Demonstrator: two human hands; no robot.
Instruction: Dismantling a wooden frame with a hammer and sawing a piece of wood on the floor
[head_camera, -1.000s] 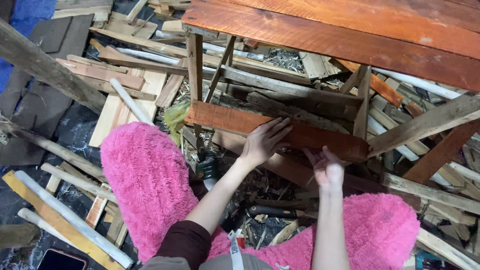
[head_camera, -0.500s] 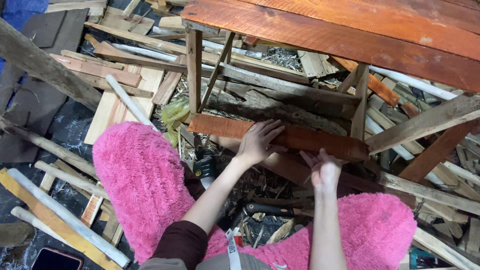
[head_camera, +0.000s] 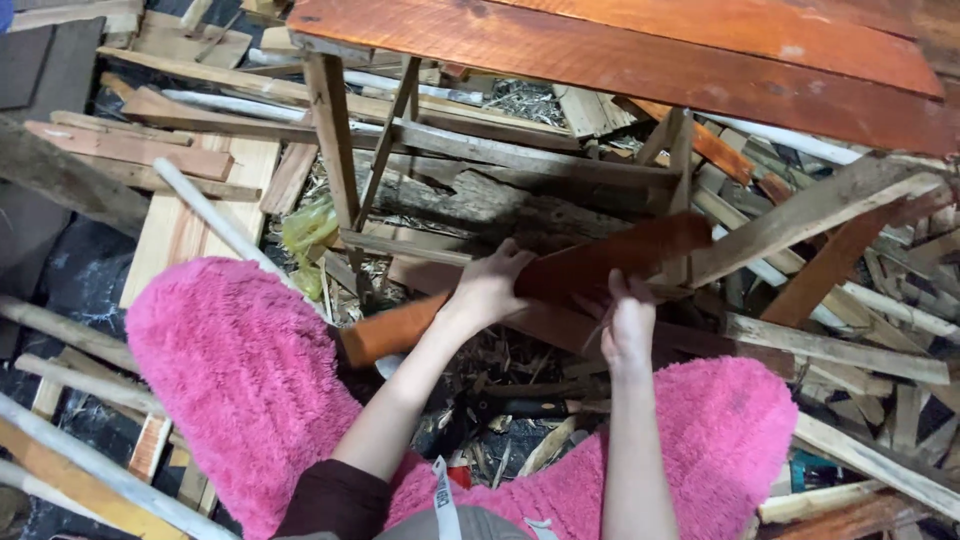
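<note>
Splinters look the likeliest trouble in the head view: the reddish-brown plank (head_camera: 600, 268) is rough, wedged aslant under the orange counter (head_camera: 620, 60) among loose scrap wood (head_camera: 200, 160), so it could jam or shift the pile. Left hand (head_camera: 490, 290) reaches forward, its grip wrapped over the plank's upper edge. Right hand (head_camera: 625, 325) sits nearer, arm straight, grip pinching the lower edge.

The reddish plank (head_camera: 600, 265) — its middle hidden behind the left hand (head_camera: 487, 290) — runs on.
</note>
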